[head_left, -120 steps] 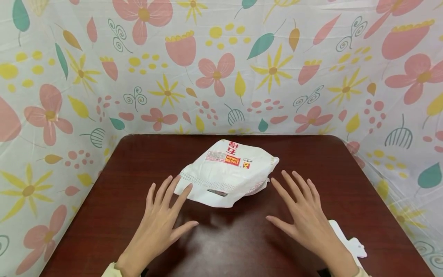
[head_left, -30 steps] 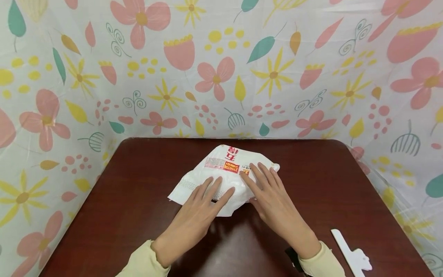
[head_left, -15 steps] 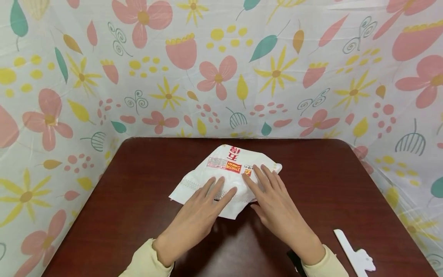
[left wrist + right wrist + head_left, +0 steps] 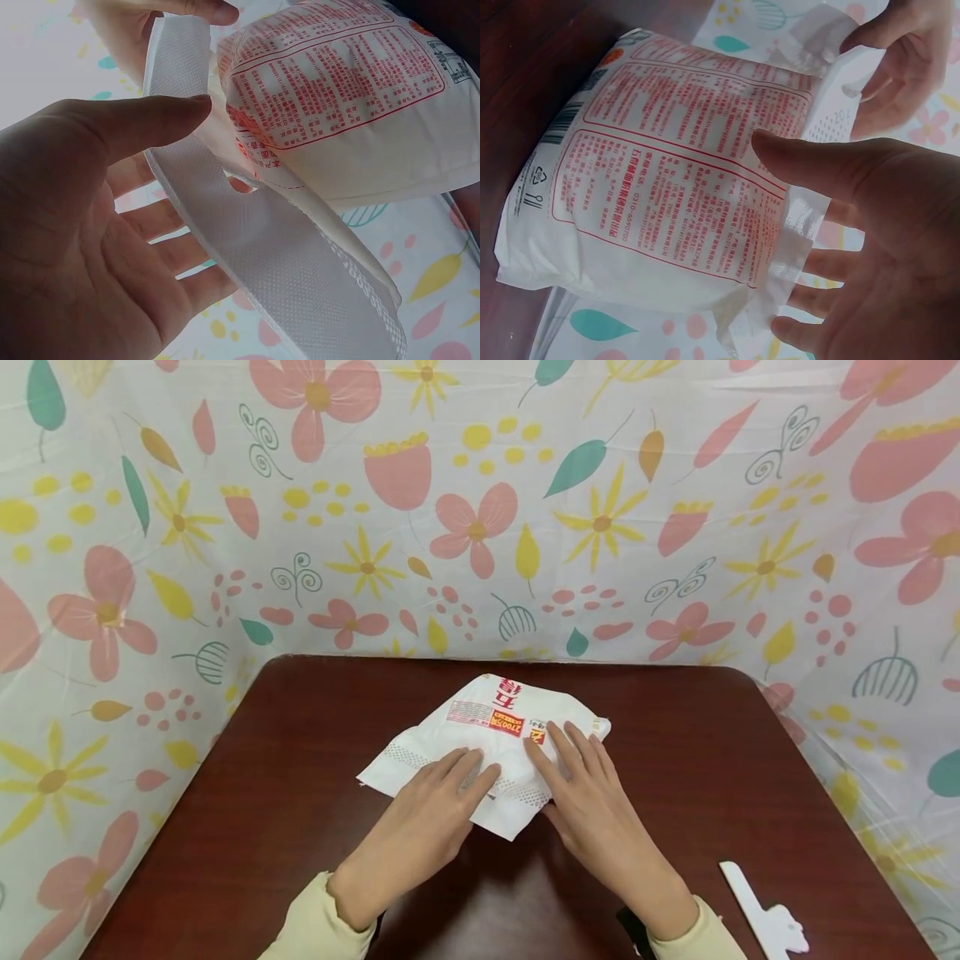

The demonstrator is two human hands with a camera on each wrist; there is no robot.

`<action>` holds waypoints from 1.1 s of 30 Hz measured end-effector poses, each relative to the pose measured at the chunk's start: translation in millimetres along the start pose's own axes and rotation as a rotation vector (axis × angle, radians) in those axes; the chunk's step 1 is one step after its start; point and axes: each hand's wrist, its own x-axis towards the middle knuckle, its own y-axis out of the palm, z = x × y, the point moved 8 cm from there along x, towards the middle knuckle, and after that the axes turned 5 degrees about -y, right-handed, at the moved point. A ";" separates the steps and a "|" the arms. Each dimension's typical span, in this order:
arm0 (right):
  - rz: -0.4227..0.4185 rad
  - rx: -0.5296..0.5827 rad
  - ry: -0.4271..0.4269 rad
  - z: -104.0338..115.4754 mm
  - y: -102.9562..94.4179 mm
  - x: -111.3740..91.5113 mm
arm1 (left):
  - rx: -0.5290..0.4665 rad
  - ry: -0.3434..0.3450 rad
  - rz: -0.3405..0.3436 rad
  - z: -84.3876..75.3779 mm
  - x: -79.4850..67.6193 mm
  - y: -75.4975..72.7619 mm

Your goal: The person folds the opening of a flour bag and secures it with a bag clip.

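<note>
A plump white flour bag (image 4: 480, 714) with red print lies on the brown table, its flat carry-handle end towards me. My left hand (image 4: 423, 822) holds the handle strip (image 4: 225, 217), thumb on one face and fingers behind the other, around the handle slot. Its fingers are bent in the head view. My right hand (image 4: 592, 810) rests on the bag's near right part with fingers fairly straight. In the right wrist view its thumb (image 4: 802, 154) lies along the printed underside (image 4: 682, 157). The thumbs are mostly hidden in the head view.
A white clip (image 4: 761, 910) with a long bar and a scalloped tab lies at the table's front right. The brown table (image 4: 247, 777) has rounded back corners. A flowered cloth (image 4: 480, 593) hangs behind and along both sides.
Both hands have come inward from beside the bag onto its handle end. Since half a second ago, my left fingers have bent more and the handle strip has spread slightly leftwards. The right hand barely moves.
</note>
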 end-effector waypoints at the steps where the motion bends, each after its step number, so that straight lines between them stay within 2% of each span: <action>1: -0.002 -0.006 -0.003 0.2 0.6 -0.2 | 0.000 0.002 0.000 0.0 -0.3 0.3; 13: -0.035 -0.014 -0.026 1.3 0.9 -0.4 | -0.003 0.016 -0.013 2.3 -1.1 -0.5; 22: -0.022 -0.008 -0.030 1.3 0.0 -3.1 | -0.066 0.030 -0.078 1.3 -2.1 -12.5; 33: -0.030 0.035 -0.066 -0.9 -2.2 -6.0 | -0.110 0.018 -0.103 5.2 -3.8 -18.6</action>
